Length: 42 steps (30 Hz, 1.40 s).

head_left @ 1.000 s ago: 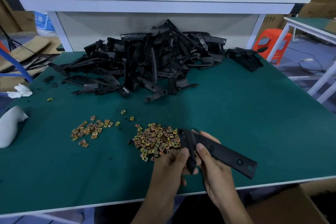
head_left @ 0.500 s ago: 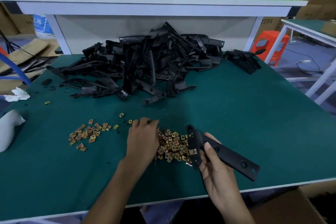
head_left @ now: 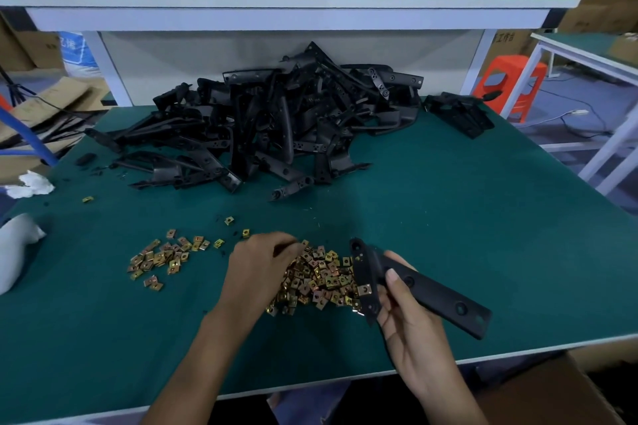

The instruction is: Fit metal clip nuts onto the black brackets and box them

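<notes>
Near the worktop's (head_left: 448,217) front edge, steady the long black plastic bracket (head_left: 431,290) gripped in the right hand (head_left: 411,331). With the left hand (head_left: 259,269), fingers (head_left: 286,245) curled into the heap of gold metal clip nuts (head_left: 321,281) (hold unclear), pinch one, mouth facing the bracket.

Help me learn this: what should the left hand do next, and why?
Probably pinch one nut from the pile of gold metal clip nuts under the left hand and carry it to the black plastic bracket the right hand grips; only one fitted clip shows.
</notes>
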Motion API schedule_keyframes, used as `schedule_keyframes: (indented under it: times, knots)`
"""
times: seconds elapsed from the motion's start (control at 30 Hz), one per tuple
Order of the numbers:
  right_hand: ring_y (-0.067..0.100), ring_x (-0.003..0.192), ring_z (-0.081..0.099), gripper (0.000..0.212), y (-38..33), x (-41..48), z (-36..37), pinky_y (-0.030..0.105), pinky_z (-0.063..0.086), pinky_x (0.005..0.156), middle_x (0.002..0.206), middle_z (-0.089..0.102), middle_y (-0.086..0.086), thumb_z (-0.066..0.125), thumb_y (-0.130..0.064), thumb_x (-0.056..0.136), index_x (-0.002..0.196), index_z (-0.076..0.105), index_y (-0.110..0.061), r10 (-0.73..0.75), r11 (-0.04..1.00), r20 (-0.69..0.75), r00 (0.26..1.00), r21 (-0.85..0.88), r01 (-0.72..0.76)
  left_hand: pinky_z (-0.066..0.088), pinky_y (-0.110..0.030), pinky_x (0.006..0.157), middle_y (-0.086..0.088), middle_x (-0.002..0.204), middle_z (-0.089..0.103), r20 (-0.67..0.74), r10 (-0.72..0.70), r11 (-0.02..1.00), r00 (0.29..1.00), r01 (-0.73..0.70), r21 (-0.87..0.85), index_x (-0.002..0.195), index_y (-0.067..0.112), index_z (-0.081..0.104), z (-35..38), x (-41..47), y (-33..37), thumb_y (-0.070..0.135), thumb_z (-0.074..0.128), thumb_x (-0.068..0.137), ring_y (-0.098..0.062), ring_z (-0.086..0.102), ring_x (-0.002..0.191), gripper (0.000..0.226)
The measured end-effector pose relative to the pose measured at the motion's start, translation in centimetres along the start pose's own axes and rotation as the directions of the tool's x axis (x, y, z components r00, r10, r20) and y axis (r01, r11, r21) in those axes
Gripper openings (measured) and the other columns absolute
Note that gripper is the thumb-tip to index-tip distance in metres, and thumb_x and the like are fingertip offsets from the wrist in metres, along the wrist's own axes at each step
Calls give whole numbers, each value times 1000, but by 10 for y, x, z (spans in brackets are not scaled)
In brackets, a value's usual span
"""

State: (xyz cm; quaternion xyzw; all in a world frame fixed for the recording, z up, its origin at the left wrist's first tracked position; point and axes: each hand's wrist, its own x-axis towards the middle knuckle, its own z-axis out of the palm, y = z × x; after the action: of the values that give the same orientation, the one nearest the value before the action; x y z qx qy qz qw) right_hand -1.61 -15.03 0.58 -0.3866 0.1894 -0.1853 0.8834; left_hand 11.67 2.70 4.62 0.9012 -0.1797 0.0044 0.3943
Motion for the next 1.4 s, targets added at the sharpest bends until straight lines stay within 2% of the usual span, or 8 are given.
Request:
schedule_keyframes:
  times: [0.13,0.27,0.47,0.53,0.67,0.9,1.03,1.4]
  knots:
    - [16,73,72,32,0,-2,2,27,60,70,99,76,16,67,-19,87,118,76,-13,-10,1000,28,1000,-3,10,49,-12,63,23,78,72,-13,-85,982,996,82,-171,87,34,73,-2,-13,1,40,68,94,5,66,75,11]
    - [15,72,71,30,-1,-4,4,27,60,69,97,76,15,67,-19,87,115,78,-16,-11,1000,34,999,-13,11,57,-19,68,11,83,76,124,-142,866,982,184,-466,94,30,72,5,-25,11,27,61,100,-8,72,79,13]
    - [13,67,68,33,-1,-6,4,26,59,66,92,75,13,67,-16,87,119,75,-12,-9,1000,35,999,21,9,51,-10,87,29,94,71,208,-122,819,970,217,-531,122,40,68,19,-38,23,21,58,102,11,65,96,29]
    - [15,70,70,34,-1,-5,4,27,60,68,97,75,16,68,-17,87,119,75,-13,-4,1000,32,999,21,4,58,-22,82,10,89,75,226,-173,753,959,277,-597,116,31,72,23,-41,28,18,64,98,-3,70,85,23]
    - [21,81,71,42,-2,-5,3,32,62,76,112,73,22,71,-22,85,126,72,-15,17,1000,19,1000,-4,-17,54,-23,61,1,71,70,304,-226,549,925,379,-745,102,11,73,28,-46,37,10,66,96,-9,62,65,9]
    - [22,85,72,42,-2,-5,3,33,62,78,113,73,23,73,-26,84,125,72,-16,24,1000,40,999,4,-24,55,-19,66,-6,89,77,372,-197,490,907,419,-764,104,11,76,29,-49,40,5,66,94,-10,70,74,15]
    - [22,87,72,41,-2,-4,1,34,62,80,114,73,22,73,-25,84,124,73,-17,21,1000,38,999,-7,-21,54,-21,60,-3,77,72,362,-253,478,897,441,-759,85,16,81,29,-48,43,18,64,97,-7,62,64,21]
    - [20,83,70,40,0,-5,0,32,61,76,112,73,23,73,-22,84,124,73,-17,-8,999,75,997,-50,12,47,-19,53,0,67,62,487,-275,238,829,550,-801,64,17,75,33,-53,57,25,64,95,-6,53,56,34]
